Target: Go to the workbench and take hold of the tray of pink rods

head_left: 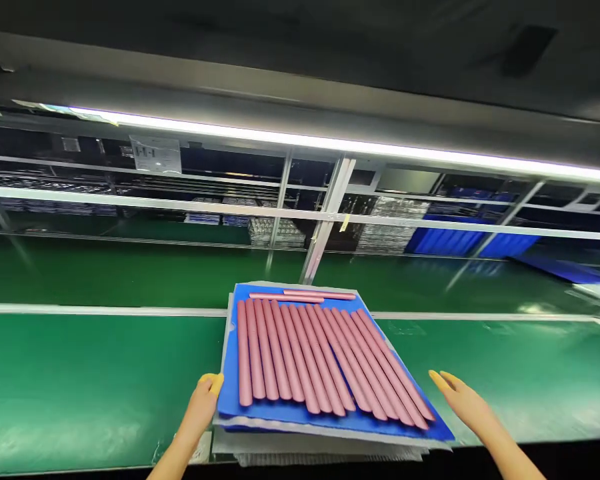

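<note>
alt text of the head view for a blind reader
Pink rods lie in a row on a blue sheet atop a stack, two more crosswise at the far end. A person's yellow-tipped left hand is at the stack's left edge; the open right hand is apart from it. A green surface stretches behind.

Materials at the table [105,380]: its top is green, smooth and glossy, with a pale metal-looking strip [105,309] along its far edge. At the near edge, pink rods [297,353], smooth with a satin sheen, lie on a blue sheet [270,412], matt and plastic-looking. The pale layers [325,441] beneath appear matt, the lowest ribbed. Yellow finger covers [214,383]: matt, rubber-like.
</note>
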A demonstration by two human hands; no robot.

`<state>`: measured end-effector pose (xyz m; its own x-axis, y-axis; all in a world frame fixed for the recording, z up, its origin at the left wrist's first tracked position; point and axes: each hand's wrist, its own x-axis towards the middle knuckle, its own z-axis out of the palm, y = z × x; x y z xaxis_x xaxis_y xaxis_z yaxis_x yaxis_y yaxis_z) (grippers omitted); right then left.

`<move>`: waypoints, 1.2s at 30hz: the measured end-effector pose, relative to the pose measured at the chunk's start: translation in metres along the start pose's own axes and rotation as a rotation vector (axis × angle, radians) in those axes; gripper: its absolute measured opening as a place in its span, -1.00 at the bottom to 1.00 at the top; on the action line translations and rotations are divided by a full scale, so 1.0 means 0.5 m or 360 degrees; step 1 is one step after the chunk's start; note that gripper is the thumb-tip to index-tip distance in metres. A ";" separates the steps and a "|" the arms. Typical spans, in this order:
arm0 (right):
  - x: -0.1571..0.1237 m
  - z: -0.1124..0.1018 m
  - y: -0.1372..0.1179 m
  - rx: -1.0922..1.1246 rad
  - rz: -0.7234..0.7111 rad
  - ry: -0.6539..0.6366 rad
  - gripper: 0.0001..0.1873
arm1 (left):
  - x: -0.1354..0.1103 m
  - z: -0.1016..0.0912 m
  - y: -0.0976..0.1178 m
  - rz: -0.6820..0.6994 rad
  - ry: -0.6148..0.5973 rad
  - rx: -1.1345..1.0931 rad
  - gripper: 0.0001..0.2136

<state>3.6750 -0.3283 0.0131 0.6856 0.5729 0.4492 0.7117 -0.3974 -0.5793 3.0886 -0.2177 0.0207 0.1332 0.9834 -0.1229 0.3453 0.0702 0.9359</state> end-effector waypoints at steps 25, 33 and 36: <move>-0.622 0.040 -0.463 0.2850 0.0845 -0.1177 -0.43 | -0.095 -0.019 0.199 -0.0184 -0.0103 -0.0980 -0.52; -0.445 -0.018 -0.308 0.3009 0.1368 -0.0143 -0.57 | -0.070 -0.032 0.189 -0.0173 -0.0091 -0.1074 -0.61; -0.381 -0.029 -0.228 0.2856 0.1359 0.0016 -0.73 | -0.064 -0.036 0.176 -0.0240 -0.0116 -0.1080 -0.57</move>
<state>3.4656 -0.4024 0.0034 0.7092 0.6528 -0.2661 -0.6799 0.5335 -0.5032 3.0979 -0.2399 0.1129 0.1996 0.9427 -0.2674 -0.2888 0.3173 0.9033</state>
